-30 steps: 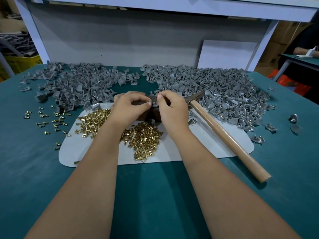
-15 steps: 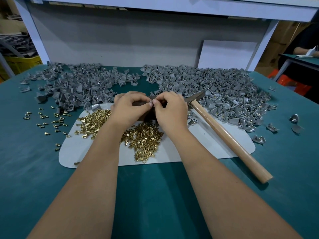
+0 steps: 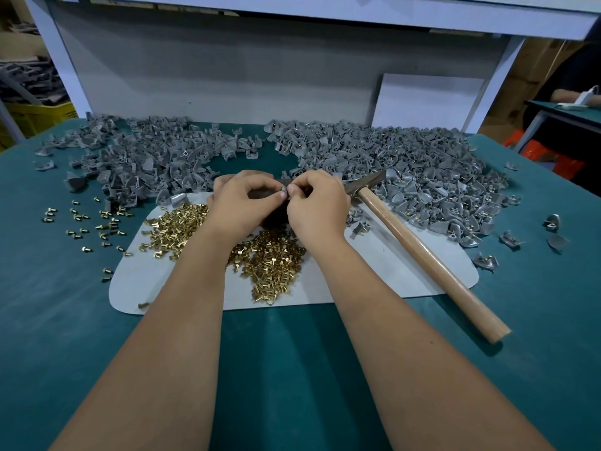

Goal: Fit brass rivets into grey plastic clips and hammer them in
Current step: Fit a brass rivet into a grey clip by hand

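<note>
My left hand (image 3: 242,205) and my right hand (image 3: 317,206) meet fingertip to fingertip over a dark block (image 3: 274,216). Between the thumbs they pinch one small grey plastic clip (image 3: 283,191); a rivet in it cannot be made out. Brass rivets (image 3: 270,255) lie heaped on a pale mat (image 3: 374,275) under my wrists, with a second heap (image 3: 175,222) to the left. A hammer with a wooden handle (image 3: 426,258) lies to the right of my right hand, head toward the block. Grey clips are piled at the back left (image 3: 146,161) and back right (image 3: 406,167).
Loose rivets (image 3: 87,222) are scattered on the green table (image 3: 292,369) at the left. Stray clips (image 3: 553,222) lie at the far right. A grey back panel (image 3: 227,76) closes the bench behind the piles. Another person's arm (image 3: 566,96) shows at a neighbouring table.
My fingertips have closed in tighter on the clip and shifted slightly. The hammer and the piles have not moved.
</note>
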